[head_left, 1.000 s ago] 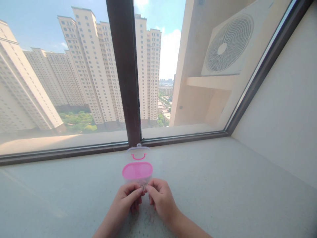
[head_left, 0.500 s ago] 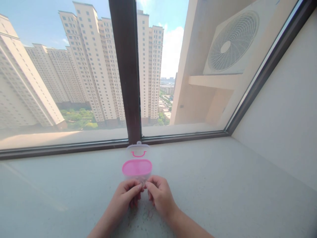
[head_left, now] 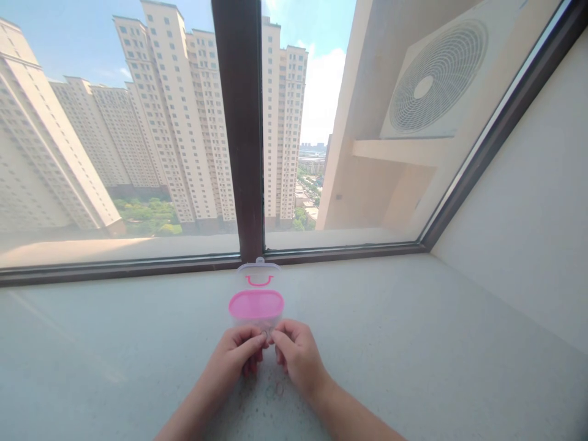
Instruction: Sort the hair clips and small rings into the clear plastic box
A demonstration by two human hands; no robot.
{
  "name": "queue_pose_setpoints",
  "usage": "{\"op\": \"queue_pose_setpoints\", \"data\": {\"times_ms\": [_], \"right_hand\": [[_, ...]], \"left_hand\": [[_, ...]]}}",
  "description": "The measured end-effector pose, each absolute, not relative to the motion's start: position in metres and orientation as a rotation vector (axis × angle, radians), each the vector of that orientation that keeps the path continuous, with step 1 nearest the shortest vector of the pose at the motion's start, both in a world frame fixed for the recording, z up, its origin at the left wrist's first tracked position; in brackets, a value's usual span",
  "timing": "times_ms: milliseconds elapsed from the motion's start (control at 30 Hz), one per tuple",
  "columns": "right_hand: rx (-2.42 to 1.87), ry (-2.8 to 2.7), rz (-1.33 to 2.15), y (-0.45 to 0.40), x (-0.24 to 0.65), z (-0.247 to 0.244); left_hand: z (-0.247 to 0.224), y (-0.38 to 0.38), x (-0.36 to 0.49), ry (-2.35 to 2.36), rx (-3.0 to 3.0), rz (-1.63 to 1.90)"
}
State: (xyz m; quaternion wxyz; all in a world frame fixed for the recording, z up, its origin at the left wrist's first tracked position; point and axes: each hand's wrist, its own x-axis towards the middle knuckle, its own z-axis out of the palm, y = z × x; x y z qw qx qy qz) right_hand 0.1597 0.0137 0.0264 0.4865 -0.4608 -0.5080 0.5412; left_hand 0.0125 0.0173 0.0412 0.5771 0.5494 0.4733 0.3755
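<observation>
Left hand (head_left: 236,352) and right hand (head_left: 297,352) both pinching a thin loop (head_left: 264,334) at the fingertips. It sits between the grips, neither clearly nearer; axis too small to read. Plastic box (head_left: 256,304) just beyond, long axis left-right. Loose loops (head_left: 279,388) on windowsill (head_left: 413,343), near side.

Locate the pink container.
In the head view, the pink container sits slightly left of centre, just beyond the left hand and right hand, in front of the window post.
</observation>
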Motion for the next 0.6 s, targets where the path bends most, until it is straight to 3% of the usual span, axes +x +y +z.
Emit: {"op": "queue_pose_setpoints", "data": {"times_ms": [600], "right_hand": [[-1.134, -1.259, 1.307, 0.0124, 0.1636, 0.0263]], "left_hand": [[0.0393, 0.0156, 0.0151, 1.126, 1.246, 0.892]]}}
